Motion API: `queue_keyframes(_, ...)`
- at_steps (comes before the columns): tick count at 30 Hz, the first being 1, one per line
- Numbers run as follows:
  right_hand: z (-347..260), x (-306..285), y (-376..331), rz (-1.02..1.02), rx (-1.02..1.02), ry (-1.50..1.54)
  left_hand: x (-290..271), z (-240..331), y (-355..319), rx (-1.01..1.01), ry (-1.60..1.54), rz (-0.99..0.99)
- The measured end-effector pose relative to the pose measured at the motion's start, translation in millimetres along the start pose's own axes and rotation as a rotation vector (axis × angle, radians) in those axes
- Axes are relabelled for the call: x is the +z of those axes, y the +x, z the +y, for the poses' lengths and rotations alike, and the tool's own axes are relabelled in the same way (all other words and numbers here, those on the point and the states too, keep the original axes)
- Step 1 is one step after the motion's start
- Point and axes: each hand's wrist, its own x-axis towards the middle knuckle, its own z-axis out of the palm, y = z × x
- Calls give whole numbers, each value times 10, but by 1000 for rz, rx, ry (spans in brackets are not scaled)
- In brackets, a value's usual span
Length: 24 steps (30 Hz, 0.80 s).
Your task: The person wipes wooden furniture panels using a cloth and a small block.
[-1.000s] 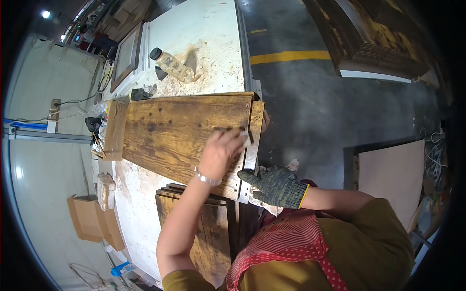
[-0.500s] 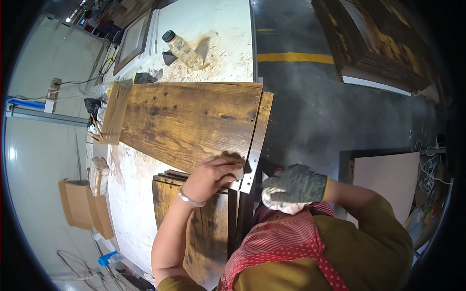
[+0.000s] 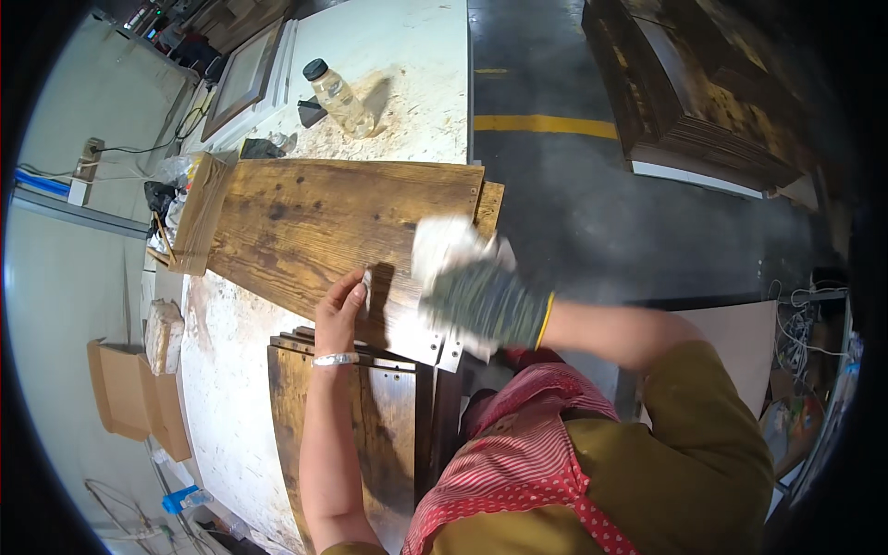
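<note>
A brown wood-grain board [image 3: 314, 217] with dark spots and small holes by its right end lies across the white worktable, on top of another board [image 3: 490, 205]. Just above its near edge, my bare left hand [image 3: 339, 310], with a bracelet at the wrist, pinches a small white piece [image 3: 367, 280] too small to name. My right hand [image 3: 486, 301] wears a dark knitted glove and grips a white cloth [image 3: 446, 242] over the board's right end; both are smeared by motion. More brown boards [image 3: 310, 398] are stacked nearer to me, beside my left forearm.
A clear bottle with black cap [image 3: 340, 100] stands on the dusty worktable [image 3: 416, 55]. Left are a cardboard box of odds and ends [image 3: 205, 217], a wrapped block [image 3: 165, 335] and an open carton [image 3: 125, 393]. Stacked brown panels [image 3: 703, 102] stand across the floor at right.
My right hand has swung left and up with the cloth, from beside my body to over the board's right end. My left hand has drawn back leftward from the near right corner.
</note>
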Motion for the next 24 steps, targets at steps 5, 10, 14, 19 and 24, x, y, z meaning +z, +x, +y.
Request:
queue_keyframes(5,1984,-899,-409,-266,374,-319,-39,-13,57,-65,-23,-56)
queue_keyframes(10,2482,-65,-1541,129,434,79,137,94,82,59,-140,30)
queue_keyframes(14,1653,435,-1544,-2,402,1000,796,445,-26,146,185,-90)
queue_keyframes(19,777,492,-1568,-185,526,245,1651,401,141,688,657,-144)
queue_keyframes(24,564,325,-1629,-306,706,243,1993,440,430,889,880,-117)
